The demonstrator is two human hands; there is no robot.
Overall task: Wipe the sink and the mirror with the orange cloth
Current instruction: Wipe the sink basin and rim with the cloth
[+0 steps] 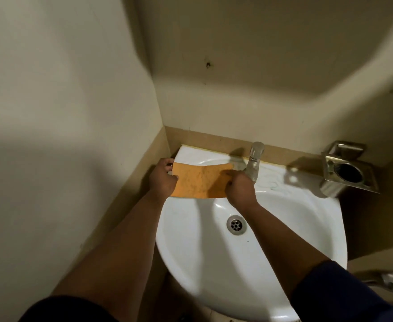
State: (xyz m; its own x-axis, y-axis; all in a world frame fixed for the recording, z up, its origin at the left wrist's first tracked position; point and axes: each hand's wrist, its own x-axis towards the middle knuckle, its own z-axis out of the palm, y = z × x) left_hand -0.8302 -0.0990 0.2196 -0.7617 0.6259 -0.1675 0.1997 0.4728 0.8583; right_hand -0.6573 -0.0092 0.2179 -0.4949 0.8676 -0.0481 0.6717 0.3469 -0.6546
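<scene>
The orange cloth (198, 181) is stretched flat between both hands above the back left part of the white sink (295, 212). My left hand (163, 178) grips its left edge near the sink's back left corner. My right hand (238, 189) grips its right edge, just in front of the metal tap (254, 162). The drain (236, 224) lies in the middle of the basin, below my right wrist. No mirror is in view.
A square metal holder with a round hole (349, 171) is fixed to the wall right of the sink. Cream walls (74, 101) meet in a corner behind the sink's left side. A metal fitting (386, 281) shows at the lower right edge.
</scene>
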